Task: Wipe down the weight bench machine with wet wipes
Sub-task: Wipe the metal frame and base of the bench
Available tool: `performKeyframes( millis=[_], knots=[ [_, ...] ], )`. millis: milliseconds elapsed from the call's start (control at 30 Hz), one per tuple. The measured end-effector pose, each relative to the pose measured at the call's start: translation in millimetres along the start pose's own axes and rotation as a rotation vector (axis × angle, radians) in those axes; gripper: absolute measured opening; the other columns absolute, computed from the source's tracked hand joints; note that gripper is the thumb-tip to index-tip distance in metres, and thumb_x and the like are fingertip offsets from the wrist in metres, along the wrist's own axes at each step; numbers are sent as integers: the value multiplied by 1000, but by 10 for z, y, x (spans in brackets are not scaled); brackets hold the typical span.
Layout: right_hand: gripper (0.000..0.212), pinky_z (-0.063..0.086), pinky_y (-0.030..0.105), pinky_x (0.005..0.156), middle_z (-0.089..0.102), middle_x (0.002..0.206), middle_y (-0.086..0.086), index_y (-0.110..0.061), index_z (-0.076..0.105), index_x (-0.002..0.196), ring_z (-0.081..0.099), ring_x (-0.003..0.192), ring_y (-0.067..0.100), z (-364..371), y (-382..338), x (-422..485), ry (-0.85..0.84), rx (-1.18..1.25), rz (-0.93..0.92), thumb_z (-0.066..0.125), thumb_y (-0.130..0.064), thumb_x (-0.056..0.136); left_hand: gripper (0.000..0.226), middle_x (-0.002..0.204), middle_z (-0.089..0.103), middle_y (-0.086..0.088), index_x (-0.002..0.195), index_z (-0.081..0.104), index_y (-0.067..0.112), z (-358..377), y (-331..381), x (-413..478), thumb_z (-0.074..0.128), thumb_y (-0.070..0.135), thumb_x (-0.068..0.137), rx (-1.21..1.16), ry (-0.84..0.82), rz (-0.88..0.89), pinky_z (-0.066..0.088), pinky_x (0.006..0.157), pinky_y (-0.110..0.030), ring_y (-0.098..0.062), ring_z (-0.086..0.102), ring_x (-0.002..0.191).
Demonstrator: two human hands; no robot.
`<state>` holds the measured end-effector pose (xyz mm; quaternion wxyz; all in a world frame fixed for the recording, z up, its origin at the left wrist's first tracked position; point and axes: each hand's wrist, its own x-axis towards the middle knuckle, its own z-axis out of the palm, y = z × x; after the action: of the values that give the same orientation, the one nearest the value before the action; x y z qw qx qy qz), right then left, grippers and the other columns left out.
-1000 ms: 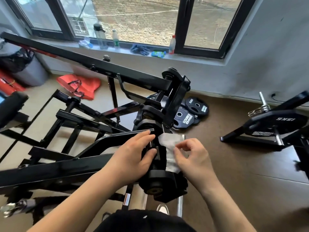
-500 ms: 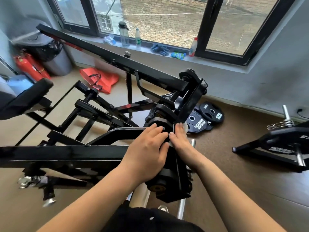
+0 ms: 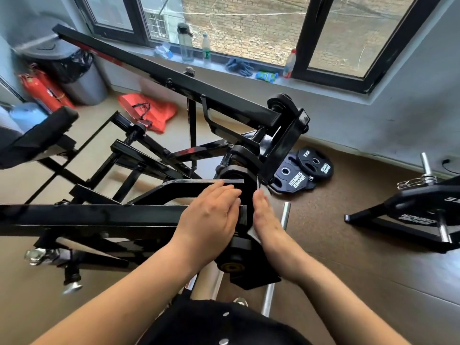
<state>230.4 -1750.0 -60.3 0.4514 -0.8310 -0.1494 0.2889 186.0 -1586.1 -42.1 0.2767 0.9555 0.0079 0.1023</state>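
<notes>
The black weight bench machine point(image 3: 99, 216) fills the left and middle of the head view, its pivot block point(image 3: 239, 158) in front of me. My left hand point(image 3: 211, 220) rests on the end of the near frame beam, fingers fairly straight. My right hand point(image 3: 267, 220) lies edge-on against the right side of the pivot block with straight fingers. It presses the white wet wipe point(image 3: 253, 232) onto the metal. Only a pale sliver of the wipe shows under the palm.
Black weight plates point(image 3: 302, 170) lie on the floor past the pivot. A second loaded machine point(image 3: 423, 212) stands at the right. A chrome bar point(image 3: 285, 212) pokes out beside my right hand. A red bag point(image 3: 149, 110), a grey bin point(image 3: 82, 80) and sill bottles point(image 3: 185, 43) sit farther back.
A second ago my right hand pinched the wipe out in the open; now it presses it flat against the pivot, mostly hidden. My left hand slid slightly up the beam.
</notes>
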Motion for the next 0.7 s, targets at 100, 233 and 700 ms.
performKeyframes(
  millis=[100,233,700],
  knots=[
    [61,-11,23,124,-23,169,0,-10,-11,161,-20,155,8,-146,12,444,12,-37,62,15,-37,112,53,132,69,-4,130,70,12,-7,2,-9,34,40,103,-10,-6,-24,33,119,-26,-19,52,138],
    [69,-12,28,126,-28,168,-5,-18,-19,160,-25,152,3,-154,-45,309,-9,-37,56,19,-48,111,41,129,70,-4,128,70,10,-36,29,-18,45,31,103,-20,13,-47,23,116,-12,-20,54,135],
    [68,-14,21,123,-31,166,-10,-23,-19,160,-30,145,-6,-53,-81,-29,-38,-113,24,19,-48,110,35,118,73,-3,120,71,9,-52,69,-30,46,26,103,-10,41,-33,20,110,-7,-19,57,126]
  ],
)
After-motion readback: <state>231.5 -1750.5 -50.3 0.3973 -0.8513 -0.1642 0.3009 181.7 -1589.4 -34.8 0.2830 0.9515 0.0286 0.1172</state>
